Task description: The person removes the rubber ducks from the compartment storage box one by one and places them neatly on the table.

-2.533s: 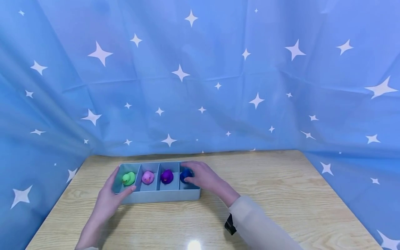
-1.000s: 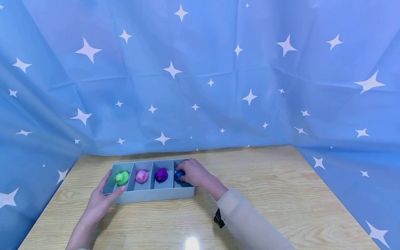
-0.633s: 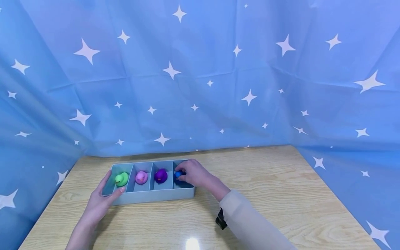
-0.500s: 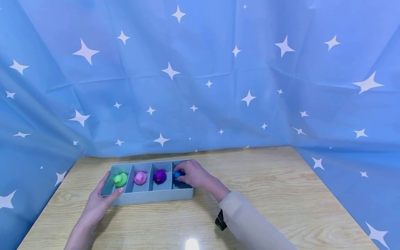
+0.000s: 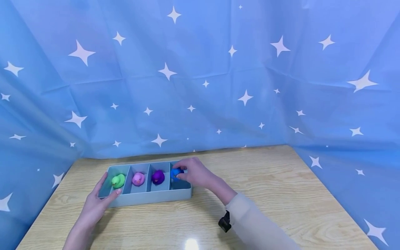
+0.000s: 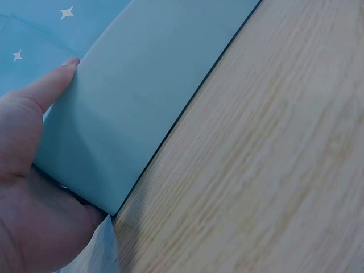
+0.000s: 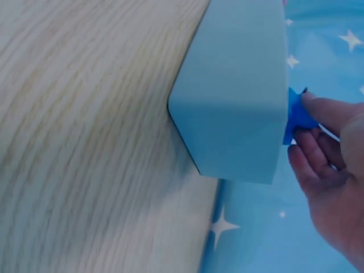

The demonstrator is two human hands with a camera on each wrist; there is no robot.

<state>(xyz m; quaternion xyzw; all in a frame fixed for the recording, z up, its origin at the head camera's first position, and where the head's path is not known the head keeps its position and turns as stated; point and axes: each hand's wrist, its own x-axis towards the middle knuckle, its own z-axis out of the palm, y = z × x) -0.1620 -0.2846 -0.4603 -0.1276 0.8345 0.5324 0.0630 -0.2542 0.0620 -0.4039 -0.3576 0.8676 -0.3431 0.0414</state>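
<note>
A pale blue divided box point(image 5: 153, 197) sits on the table, with rubber ducks in its compartments. From the left come a green duck point(image 5: 118, 181), a pink duck point(image 5: 138, 179) and a purple duck point(image 5: 158, 177). Over the far-right compartment, my right hand point(image 5: 198, 174) pinches a blue duck point(image 5: 176, 172) between thumb and fingers; in the right wrist view this blue duck point(image 7: 298, 115) shows above the box rim. My left hand point(image 5: 96, 204) holds the box's left end, its thumb point(image 6: 54, 85) at the front rim.
The wooden table point(image 5: 268, 194) extends to the right and in front of the box. A blue curtain with white stars point(image 5: 200, 76) hangs behind the table and along both sides. A black device point(image 5: 224, 222) is at the right wrist, beside a light sleeve point(image 5: 256, 222).
My right hand has gone from reaching round the blue duck inside its compartment to pinching it and raising it slightly. My left hand keeps its hold. The whole view has shifted a little.
</note>
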